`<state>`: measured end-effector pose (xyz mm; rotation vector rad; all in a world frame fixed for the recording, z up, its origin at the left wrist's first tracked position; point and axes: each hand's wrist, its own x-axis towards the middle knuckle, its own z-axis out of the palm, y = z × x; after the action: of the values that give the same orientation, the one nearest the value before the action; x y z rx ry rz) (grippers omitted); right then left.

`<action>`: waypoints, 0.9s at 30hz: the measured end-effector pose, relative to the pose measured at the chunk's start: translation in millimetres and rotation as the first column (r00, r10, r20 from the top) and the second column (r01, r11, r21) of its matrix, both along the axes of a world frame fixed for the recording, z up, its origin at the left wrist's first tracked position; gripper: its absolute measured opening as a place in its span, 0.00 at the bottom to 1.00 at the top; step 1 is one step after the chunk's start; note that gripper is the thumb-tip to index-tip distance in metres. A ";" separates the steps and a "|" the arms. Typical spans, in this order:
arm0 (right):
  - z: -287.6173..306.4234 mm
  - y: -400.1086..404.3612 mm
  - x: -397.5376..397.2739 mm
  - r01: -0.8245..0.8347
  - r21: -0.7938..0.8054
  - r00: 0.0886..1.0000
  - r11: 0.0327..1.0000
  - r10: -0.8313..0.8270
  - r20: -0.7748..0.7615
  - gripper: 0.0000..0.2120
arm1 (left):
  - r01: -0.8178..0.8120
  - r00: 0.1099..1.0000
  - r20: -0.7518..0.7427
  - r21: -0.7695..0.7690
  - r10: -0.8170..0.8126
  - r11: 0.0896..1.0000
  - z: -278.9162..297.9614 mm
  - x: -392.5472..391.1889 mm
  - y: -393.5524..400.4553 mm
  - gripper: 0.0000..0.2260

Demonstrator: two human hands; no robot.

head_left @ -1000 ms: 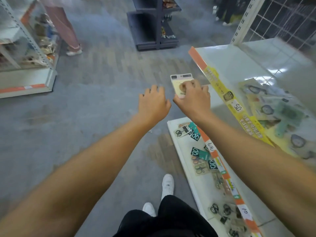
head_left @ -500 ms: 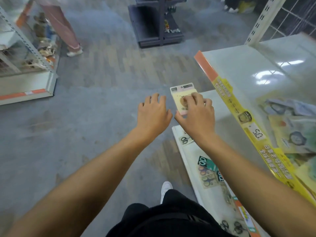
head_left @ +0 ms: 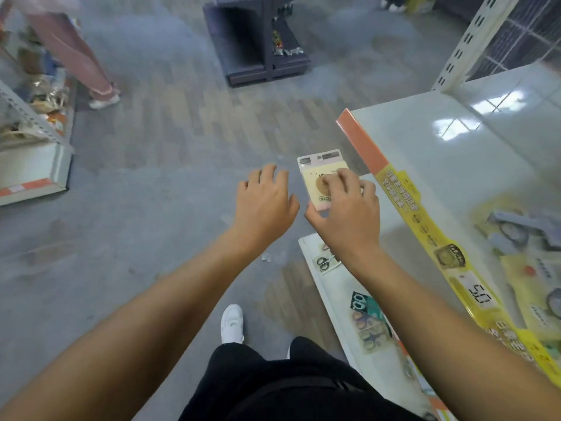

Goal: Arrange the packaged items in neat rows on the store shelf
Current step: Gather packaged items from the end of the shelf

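Note:
My right hand (head_left: 344, 212) pinches a flat cream and pink packaged card (head_left: 318, 173) in the air, just left of the white store shelf (head_left: 431, 165). Beside it, my left hand (head_left: 264, 203) hovers with fingers spread and relaxed, holding nothing. Several yellow and grey packaged items (head_left: 534, 262) lie in a loose heap on the shelf at the right. A lower shelf (head_left: 337, 299) carries small packs of scissors (head_left: 368, 323).
The shelf's front edge has an orange and yellow price strip (head_left: 425, 214). A slotted upright post (head_left: 464, 41) stands at its back. A dark display stand (head_left: 258, 41) sits across the aisle, another shelf unit (head_left: 33, 141) at left with a person's legs (head_left: 76, 56) nearby.
The view has shifted so the shelf sits further right and lower. Both hands stay close together, the right still holding the card; the heap of packages has slid toward the right edge.

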<state>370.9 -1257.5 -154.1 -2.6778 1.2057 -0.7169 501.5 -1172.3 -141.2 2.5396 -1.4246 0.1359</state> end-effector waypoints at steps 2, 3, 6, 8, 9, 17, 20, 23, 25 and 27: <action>-0.7 -9.4 11.3 0.042 0.001 0.999 0.999 -0.042 0.003 0.22 | 0.045 0.999 0.005 0.001 -0.045 0.999 -1.5 17.8 -14.9 0.20; 0.0 -12.3 15.8 0.059 -0.003 0.998 0.998 -0.059 0.008 0.22 | 0.065 0.998 0.010 0.002 -0.065 0.998 -2.1 25.3 -20.8 0.20; 3.9 -24.1 30.8 0.156 -0.015 0.987 0.988 -0.155 0.041 0.21 | 0.179 0.983 0.035 0.000 -0.179 0.984 1.7 49.7 -46.6 0.20; 6.7 -30.4 39.6 0.232 -0.024 0.972 0.972 -0.231 0.035 0.21 | 0.264 0.964 0.042 -0.007 -0.263 0.965 8.6 60.2 -63.0 0.20; 7.9 -33.5 43.6 0.275 -0.029 0.961 0.961 -0.274 0.024 0.21 | 0.312 0.949 0.041 -0.011 -0.311 0.950 11.8 65.3 -71.6 0.20; 20.0 -44.0 43.7 0.577 0.034 0.816 0.816 -0.577 0.024 0.21 | 0.600 0.800 0.055 -0.023 -0.598 0.800 18.8 75.9 -122.7 0.20; 25.8 -42.9 33.8 0.669 0.067 0.740 0.741 -0.671 0.032 0.21 | 0.670 0.743 0.029 -0.024 -0.669 0.742 18.8 65.0 -137.8 0.20; 30.1 -43.2 20.9 0.729 0.085 0.679 0.679 -0.733 0.035 0.21 | 0.726 0.687 0.001 -0.034 -0.727 0.687 15.7 48.4 -150.9 0.20; 30.5 -45.9 11.4 0.760 0.087 0.643 0.644 -0.765 0.048 0.21 | 0.758 0.651 -0.003 -0.053 -0.759 0.650 13.8 36.1 -160.3 0.21; 28.5 -52.5 3.0 0.783 0.070 0.616 0.617 -0.787 0.047 0.21 | 0.774 0.630 -0.003 -0.076 -0.776 0.629 12.8 25.9 -172.0 0.22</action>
<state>373.9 -1310.0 -125.6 -1.9397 2.3720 -0.8333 527.4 -1344.2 -128.4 1.6272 -2.3044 -0.0158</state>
